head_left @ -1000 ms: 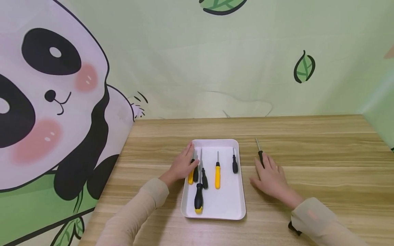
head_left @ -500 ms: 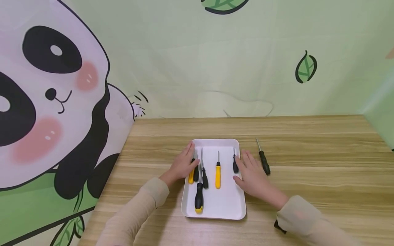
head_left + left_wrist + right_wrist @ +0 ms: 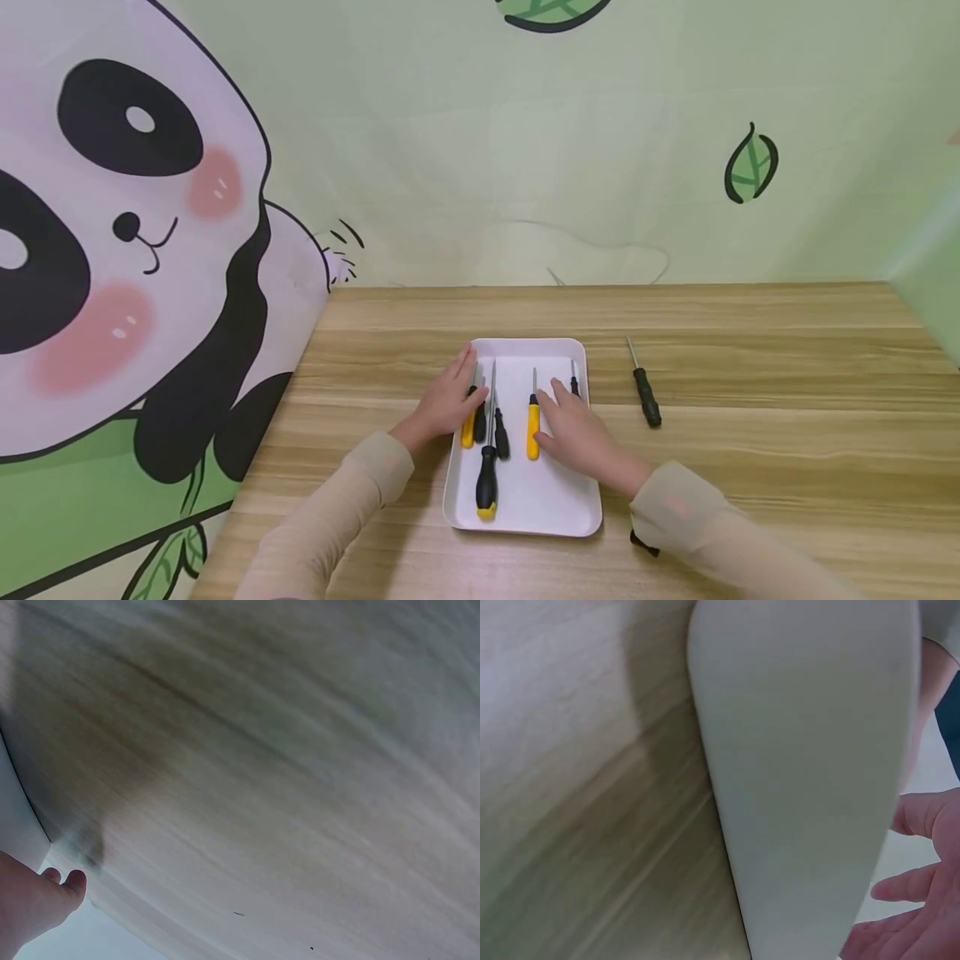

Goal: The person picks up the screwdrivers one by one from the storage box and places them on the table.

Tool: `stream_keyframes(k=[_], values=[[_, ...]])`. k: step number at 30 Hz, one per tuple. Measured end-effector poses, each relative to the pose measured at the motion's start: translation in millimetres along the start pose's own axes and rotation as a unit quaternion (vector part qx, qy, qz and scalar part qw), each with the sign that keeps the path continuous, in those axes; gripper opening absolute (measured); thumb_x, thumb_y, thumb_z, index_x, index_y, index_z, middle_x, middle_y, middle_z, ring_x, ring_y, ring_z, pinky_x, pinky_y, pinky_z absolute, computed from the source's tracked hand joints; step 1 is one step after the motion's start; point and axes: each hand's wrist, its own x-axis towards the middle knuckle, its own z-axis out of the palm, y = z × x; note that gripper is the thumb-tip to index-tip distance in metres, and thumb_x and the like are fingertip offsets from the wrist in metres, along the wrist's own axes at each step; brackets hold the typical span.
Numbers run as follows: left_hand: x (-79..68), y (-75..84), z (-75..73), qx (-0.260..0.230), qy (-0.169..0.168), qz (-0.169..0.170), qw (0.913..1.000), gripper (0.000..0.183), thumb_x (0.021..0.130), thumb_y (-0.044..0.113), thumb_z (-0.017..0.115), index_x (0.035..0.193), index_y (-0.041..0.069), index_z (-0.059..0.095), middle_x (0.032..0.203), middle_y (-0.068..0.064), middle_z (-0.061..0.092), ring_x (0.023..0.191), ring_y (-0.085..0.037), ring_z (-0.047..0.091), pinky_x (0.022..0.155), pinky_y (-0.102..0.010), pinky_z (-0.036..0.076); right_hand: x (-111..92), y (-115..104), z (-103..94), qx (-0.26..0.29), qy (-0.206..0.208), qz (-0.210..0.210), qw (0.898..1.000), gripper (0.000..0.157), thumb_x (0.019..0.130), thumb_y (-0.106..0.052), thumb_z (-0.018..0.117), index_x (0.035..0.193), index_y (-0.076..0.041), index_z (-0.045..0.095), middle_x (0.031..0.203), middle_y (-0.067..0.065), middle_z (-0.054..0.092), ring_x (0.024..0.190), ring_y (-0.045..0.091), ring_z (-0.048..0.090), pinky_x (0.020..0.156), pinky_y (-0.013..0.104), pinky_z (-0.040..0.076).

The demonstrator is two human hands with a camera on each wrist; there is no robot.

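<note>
A white tray [image 3: 555, 508] on the wooden table holds several screwdrivers. My left hand [image 3: 444, 400] rests along the tray's left rim with straight fingers, partly covering a yellow-and-black screwdriver [image 3: 468, 429] and a small black screwdriver [image 3: 481, 422]. Over the tray's right half is my right hand [image 3: 577, 433], fingers spread and thumb right at a yellow screwdriver [image 3: 533, 429]. Its palm hides the handle of a short black screwdriver [image 3: 574, 377]. In the right wrist view, the right hand [image 3: 930, 885] shows loose, apart fingers beyond the tray wall [image 3: 802, 765].
A large black screwdriver with a yellow end [image 3: 486, 483] lies in the tray beside a smaller black screwdriver [image 3: 502, 437]. Outside, to the right, another black screwdriver [image 3: 647, 398] lies on the table [image 3: 787, 375]. A panda-printed cloth wall [image 3: 465, 167] stands behind.
My right hand has let go of the black screwdriver on the table and moved left over the tray to the yellow screwdriver. The left hand stays at the tray's rim.
</note>
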Motion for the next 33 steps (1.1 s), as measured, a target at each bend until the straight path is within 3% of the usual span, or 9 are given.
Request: stream_keyframes(k=[8,12,16,20,27,33], values=[[0.2,1.7,-0.6,-0.008,-0.009,-0.011,0.9999,0.07,0.093,0.042,0.037,0.144,0.009,0.005,0.153,-0.003,0.0,0.14,-0.02,0.01,0.113,-0.037,0.017,4.2,-6.2,13.1,-0.017,0.001,0.0,1.0,0.047,0.077,-0.017,0.065,0.118,0.003,0.053,0.121,0.024,0.05,0.103,0.038,0.053,0.085,0.046,0.048],[0.2,2.3,-1.0,-0.009,-0.012,-0.015,0.9998,0.07,0.093,0.043,0.036,0.145,0.009,0.004,0.153,-0.003,-0.001,0.14,-0.02,0.009,0.113,-0.037,0.016,5.9,-8.3,18.5,-0.027,0.015,-0.003,1.0,0.036,0.075,-0.015,0.067,0.106,0.003,0.059,0.101,0.02,0.056,0.082,0.03,0.057,0.068,0.039,0.051],[-0.3,2.6,-1.7,-0.013,-0.012,-0.017,0.9997,0.069,0.093,0.042,0.037,0.145,0.009,0.005,0.153,-0.003,0.0,0.14,-0.02,0.01,0.113,-0.037,0.017,8.1,-11.5,20.3,-0.024,0.006,0.01,1.0,0.027,0.076,-0.014,0.066,0.098,0.0,0.06,0.085,0.014,0.054,0.065,0.021,0.052,0.054,0.033,0.047],[-0.6,2.1,-1.4,-0.016,-0.01,-0.018,0.9997,0.069,0.093,0.04,0.038,0.144,0.009,0.006,0.153,-0.003,0.0,0.14,-0.021,0.011,0.113,-0.037,0.017,7.8,-15.2,20.4,-0.027,-0.002,0.015,1.0,0.02,0.078,-0.011,0.061,0.096,-0.003,0.061,0.08,0.013,0.053,0.061,0.021,0.05,0.049,0.033,0.045],[-0.8,0.6,0.1,-0.015,-0.002,-0.013,0.9998,0.068,0.093,0.039,0.039,0.144,0.007,0.008,0.153,-0.004,0.002,0.139,-0.021,0.013,0.112,-0.037,0.018,7.8,-13.6,25.1,-0.018,0.038,-0.009,0.999,0.005,0.073,-0.008,0.058,0.076,-0.003,0.059,0.07,0.014,0.051,0.057,0.026,0.051,0.046,0.036,0.043],[-0.9,1.4,-0.8,-0.017,-0.004,-0.011,0.9998,0.068,0.092,0.04,0.039,0.144,0.007,0.008,0.153,-0.005,0.003,0.139,-0.021,0.013,0.112,-0.038,0.019,12.8,-8.4,29.2,-0.003,0.051,-0.023,0.998,0.014,0.075,-0.015,0.065,0.072,-0.003,0.06,0.066,0.011,0.053,0.06,0.023,0.05,0.05,0.033,0.042]])
